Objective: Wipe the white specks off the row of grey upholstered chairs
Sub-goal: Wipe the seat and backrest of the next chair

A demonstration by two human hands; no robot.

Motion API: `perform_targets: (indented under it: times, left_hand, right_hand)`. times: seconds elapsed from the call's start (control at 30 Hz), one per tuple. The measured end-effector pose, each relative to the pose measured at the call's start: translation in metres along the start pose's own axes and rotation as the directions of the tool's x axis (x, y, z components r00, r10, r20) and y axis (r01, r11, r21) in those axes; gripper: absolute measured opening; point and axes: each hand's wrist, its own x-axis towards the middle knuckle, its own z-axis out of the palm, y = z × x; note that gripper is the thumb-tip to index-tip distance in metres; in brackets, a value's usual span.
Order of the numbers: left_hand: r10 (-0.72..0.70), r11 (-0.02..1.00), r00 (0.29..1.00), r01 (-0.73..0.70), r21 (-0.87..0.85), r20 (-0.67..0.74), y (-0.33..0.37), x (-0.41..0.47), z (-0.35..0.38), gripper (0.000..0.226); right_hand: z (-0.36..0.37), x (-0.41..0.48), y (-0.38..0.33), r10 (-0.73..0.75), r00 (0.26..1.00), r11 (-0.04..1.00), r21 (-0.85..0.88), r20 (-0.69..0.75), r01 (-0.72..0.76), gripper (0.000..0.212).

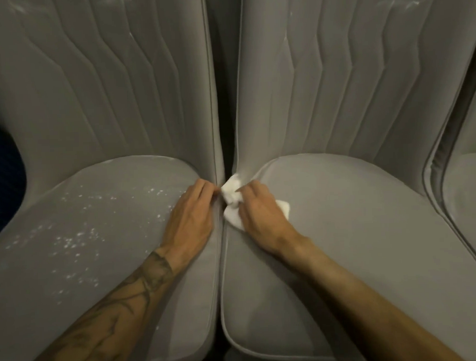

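The right hand (pixel 262 209) has its fingers closed around a crumpled white cloth (pixel 232 199), pressing it into the gap between 2 grey chairs, right where the seat edges meet the backrests. The left hand (pixel 190 211) holds nothing; it lies palm down on the right edge of the left seat (pixel 98 239), fingers curled at the seam as if parting the gap.

The job looks partly done. The middle seat (pixel 354 230) appears clean, with no specks that I can see. The left seat is covered in scattered white specks (pixel 79 240), too many to count, thickest toward its front and middle. Faint white smears also mark both backrests (pixel 336 82) near their top edges.

Counted: 3 chairs in view, the 3rd chair (pixel 466 186) only a sliver at the far right; 1 cloth; 2 hands.
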Motion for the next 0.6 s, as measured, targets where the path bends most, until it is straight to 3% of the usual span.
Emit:
perform_targets:
  times: [0.07,0.13,0.23,0.4,0.53,0.6]
  left_hand:
    - [-0.004,1.000,1.000,0.004,0.026,0.004,0.002,0.000,0.001,0.014]
    - [0.003,1.000,1.000,-0.003,0.010,0.021,0.003,0.000,0.000,0.012]
    - [0.021,1.000,1.000,-0.021,-0.006,0.021,0.002,0.000,-0.004,0.032]
    - [0.048,0.999,0.997,-0.047,-0.013,0.055,-0.006,0.005,-0.010,0.013]
    - [0.120,0.992,0.983,-0.114,-0.054,0.142,-0.022,0.006,-0.016,0.016]
    - [0.155,0.988,0.981,-0.153,-0.025,0.117,-0.024,0.003,-0.014,0.016]
  right_hand:
    - [0.007,0.005,0.004,0.067,0.997,0.996,-0.058,-0.037,-0.069,0.030]
    - [0.021,-0.008,-0.015,-0.028,0.999,0.998,-0.051,-0.029,0.026,0.031]
    - [0.021,-0.027,-0.028,-0.175,0.984,0.984,-0.009,0.019,0.176,0.040]
    - [0.011,0.009,0.005,0.031,0.998,0.985,-0.168,-0.061,-0.041,0.026]
    - [0.027,-0.026,-0.028,-0.186,0.982,0.980,-0.069,0.023,0.187,0.032]
    - [0.019,-0.022,-0.020,-0.224,0.974,0.974,-0.037,0.044,0.225,0.036]
